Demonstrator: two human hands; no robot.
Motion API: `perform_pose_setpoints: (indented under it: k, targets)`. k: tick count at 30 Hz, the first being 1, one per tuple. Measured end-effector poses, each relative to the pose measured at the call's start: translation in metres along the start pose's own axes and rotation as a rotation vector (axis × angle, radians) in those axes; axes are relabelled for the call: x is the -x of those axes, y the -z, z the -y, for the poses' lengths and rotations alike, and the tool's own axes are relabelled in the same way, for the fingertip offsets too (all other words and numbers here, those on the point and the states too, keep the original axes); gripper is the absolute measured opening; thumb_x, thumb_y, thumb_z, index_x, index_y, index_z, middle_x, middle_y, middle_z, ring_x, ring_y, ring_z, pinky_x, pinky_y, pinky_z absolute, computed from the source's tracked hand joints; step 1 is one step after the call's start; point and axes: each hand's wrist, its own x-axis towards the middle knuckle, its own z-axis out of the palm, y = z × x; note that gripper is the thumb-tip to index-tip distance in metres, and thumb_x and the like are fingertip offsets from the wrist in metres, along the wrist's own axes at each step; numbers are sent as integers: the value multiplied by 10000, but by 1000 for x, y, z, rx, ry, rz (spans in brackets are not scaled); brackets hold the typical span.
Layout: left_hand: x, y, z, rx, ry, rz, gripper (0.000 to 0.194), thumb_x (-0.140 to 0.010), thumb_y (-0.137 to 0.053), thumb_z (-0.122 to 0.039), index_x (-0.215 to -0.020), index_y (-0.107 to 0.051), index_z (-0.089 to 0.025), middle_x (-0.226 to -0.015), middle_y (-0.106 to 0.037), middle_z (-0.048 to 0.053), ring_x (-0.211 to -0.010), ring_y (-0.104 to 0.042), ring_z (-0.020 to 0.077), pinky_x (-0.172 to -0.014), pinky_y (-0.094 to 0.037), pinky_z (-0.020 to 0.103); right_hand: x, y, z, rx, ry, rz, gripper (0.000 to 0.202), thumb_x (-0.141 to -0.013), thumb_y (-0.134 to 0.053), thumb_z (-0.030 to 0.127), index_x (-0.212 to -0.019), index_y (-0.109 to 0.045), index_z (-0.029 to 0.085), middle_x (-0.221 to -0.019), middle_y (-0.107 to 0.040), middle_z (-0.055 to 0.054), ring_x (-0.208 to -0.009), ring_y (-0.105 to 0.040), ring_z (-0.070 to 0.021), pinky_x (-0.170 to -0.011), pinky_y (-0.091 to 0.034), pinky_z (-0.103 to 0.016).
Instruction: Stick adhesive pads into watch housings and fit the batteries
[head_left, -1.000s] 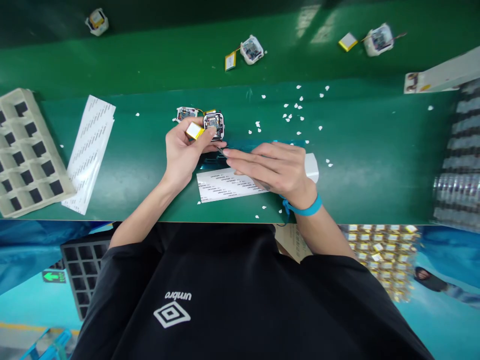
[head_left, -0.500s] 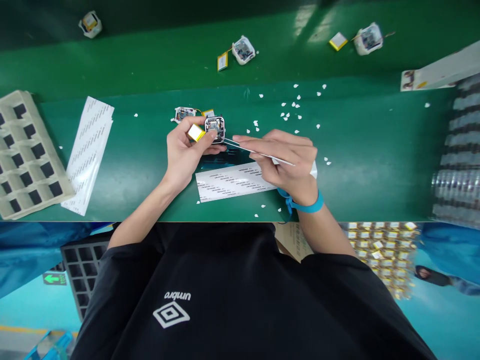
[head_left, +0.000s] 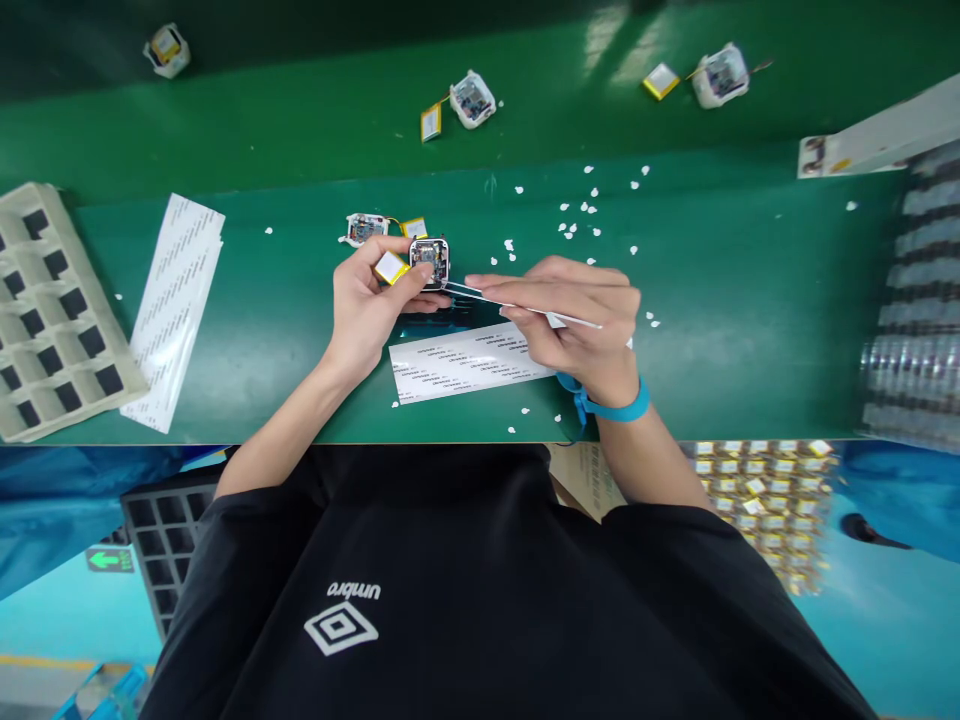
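Observation:
My left hand (head_left: 367, 305) is closed around a small square device housing (head_left: 430, 252) with its circuit board exposed, the thumb lying over its edge. A yellow-edged battery (head_left: 391, 268) sits at the left of the housing, by my fingers. My right hand (head_left: 574, 315) pinches a pair of tweezers (head_left: 517, 305), whose tips reach the housing's lower right corner. Whether the tips grip anything is too small to tell. Just behind my left hand lies another open housing (head_left: 367, 229) with its battery (head_left: 413, 229). Below the hands rests a printed white sheet (head_left: 461, 363).
Small white stickers (head_left: 587, 208) are scattered to the right. A moulded tray (head_left: 64, 320) and more white sheets (head_left: 174, 310) lie left. Further housings (head_left: 472, 99) with batteries are at the back. Stacked clear trays (head_left: 911, 310) and a white bracket (head_left: 862, 140) stand right.
The tweezers have shifted slightly, their tips now against the lower right corner of the housing. The housings at the back have slid a little to the left.

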Motion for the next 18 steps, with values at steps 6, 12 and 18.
perform_pose_setpoints:
  k: [6, 12, 18]
  targets:
    - [0, 1, 0, 21, 9, -17, 259, -795, -836, -299, -945, -630, -255, -768, -753, -38, -663, -793, 168, -594, -655, 250, -2, 1, -2, -21, 165, -16, 379, -1042, -635, 223, -1399, -674, 347, -1208, -823, 8, -832, -780, -161, -690, -617, -328]
    - [-1, 1, 0, 8, 4, -20, 246, -802, -842, -296, -941, -643, -257, -759, -757, -32, -701, -802, 185, -610, -668, 269, 0, 5, -4, 23, 150, 84, 326, -1034, -669, 288, -1340, -714, 389, -1200, -824, 39, -774, -736, -153, -666, -608, -324]
    - [-1, 0, 0, 18, -38, -27, 229, -795, -833, -277, -932, -652, -252, -750, -756, -32, -656, -789, 186, -590, -664, 282, -2, 5, -1, 81, 202, 67, 354, -1017, -684, 230, -1345, -714, 361, -1201, -823, 32, -768, -719, -151, -655, -598, -315]
